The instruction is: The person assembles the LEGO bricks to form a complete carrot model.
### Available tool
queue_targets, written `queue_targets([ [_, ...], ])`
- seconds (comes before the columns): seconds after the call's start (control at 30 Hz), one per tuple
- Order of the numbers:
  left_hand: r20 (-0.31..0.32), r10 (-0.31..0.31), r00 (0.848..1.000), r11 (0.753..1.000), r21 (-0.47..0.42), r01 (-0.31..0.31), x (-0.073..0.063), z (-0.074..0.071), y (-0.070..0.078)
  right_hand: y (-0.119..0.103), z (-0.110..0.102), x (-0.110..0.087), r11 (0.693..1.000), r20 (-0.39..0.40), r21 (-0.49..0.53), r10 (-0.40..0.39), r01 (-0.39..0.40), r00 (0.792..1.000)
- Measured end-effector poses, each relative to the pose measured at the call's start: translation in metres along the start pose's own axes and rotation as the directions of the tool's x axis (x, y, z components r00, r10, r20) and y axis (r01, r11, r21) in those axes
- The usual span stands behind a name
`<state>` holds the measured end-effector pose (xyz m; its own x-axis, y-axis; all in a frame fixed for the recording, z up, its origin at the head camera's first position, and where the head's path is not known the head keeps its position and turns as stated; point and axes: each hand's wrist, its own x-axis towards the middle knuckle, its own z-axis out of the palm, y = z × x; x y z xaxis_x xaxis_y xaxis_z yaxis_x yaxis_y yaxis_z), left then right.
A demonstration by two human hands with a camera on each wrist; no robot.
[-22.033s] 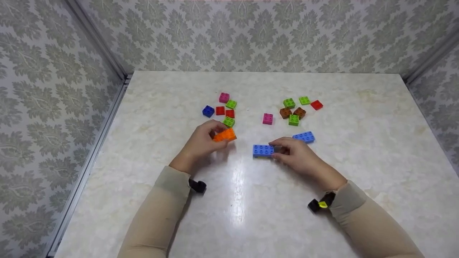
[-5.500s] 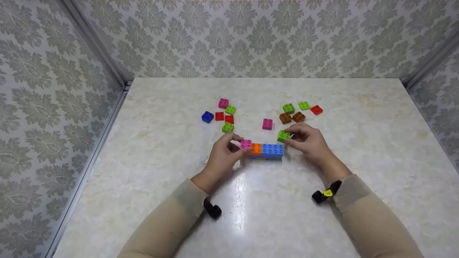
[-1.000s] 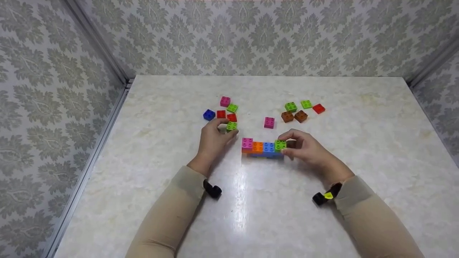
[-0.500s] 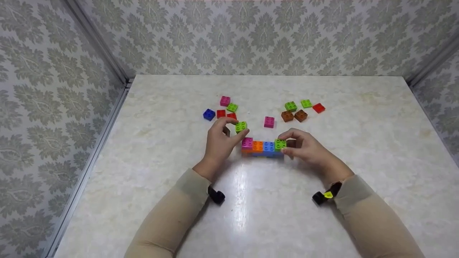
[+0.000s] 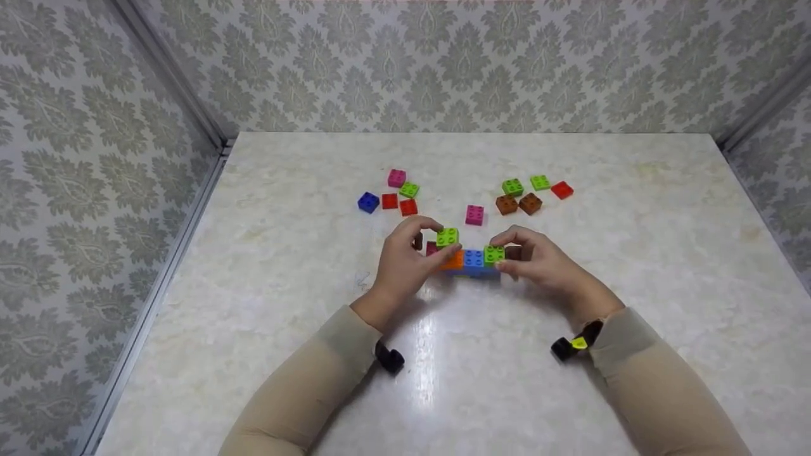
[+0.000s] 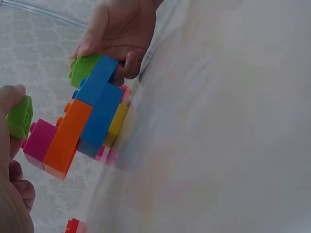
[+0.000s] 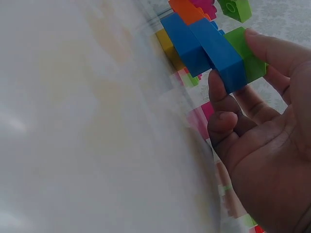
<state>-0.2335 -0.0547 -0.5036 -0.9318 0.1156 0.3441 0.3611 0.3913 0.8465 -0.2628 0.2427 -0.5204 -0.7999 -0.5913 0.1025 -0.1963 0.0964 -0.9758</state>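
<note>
My left hand (image 5: 405,263) pinches a lime green brick (image 5: 447,237) between thumb and finger. In the left wrist view that brick hangs apart from the stack, over its pink end. The stack has a yellow brick (image 6: 116,125) at the bottom, a blue brick (image 6: 101,119) on it, then an orange brick (image 6: 68,138) and a second blue brick (image 6: 97,80) side by side. On top sit a pink brick (image 6: 40,143) at the left end and another green brick (image 5: 494,254) at the right end. My right hand (image 5: 538,258) grips that right end, thumb on the green brick.
On the tabletop (image 5: 633,253) behind the stack lie loose bricks: dark blue (image 5: 368,202), pink (image 5: 396,178), red (image 5: 408,207) and green to the left, a lone pink brick (image 5: 474,215) mid-table, brown (image 5: 530,203), green and red (image 5: 562,190) to the right. Patterned walls enclose the table.
Over the last second my left hand has carried the green brick rightward from beside the red bricks to above the stack. The right hand stays on the green brick, which was beside the stack earlier.
</note>
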Motion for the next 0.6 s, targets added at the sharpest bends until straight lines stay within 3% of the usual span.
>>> queue_targets([
  [0.2, 0.052, 0.054, 0.997, 0.998, 0.032, -0.055, -0.0013, 0.0021, -0.0007, 0.0039, -0.0003, 0.0005, 0.998, 0.022, 0.051, -0.038, 0.037, 0.999],
  [0.37, 0.076, 0.109, 0.991, 0.992, 0.061, -0.113, 0.0002, 0.0035, -0.0046, 0.0035, -0.0005, 0.0002, 0.999, 0.014, 0.029, -0.028, 0.028, 1.000],
  [0.6, 0.116, 0.036, 0.993, 0.995, 0.083, -0.046, -0.0002, 0.0034, -0.0051, 0.0007, -0.0009, -0.0003, 1.000, 0.011, -0.008, 0.003, -0.003, 1.000],
])
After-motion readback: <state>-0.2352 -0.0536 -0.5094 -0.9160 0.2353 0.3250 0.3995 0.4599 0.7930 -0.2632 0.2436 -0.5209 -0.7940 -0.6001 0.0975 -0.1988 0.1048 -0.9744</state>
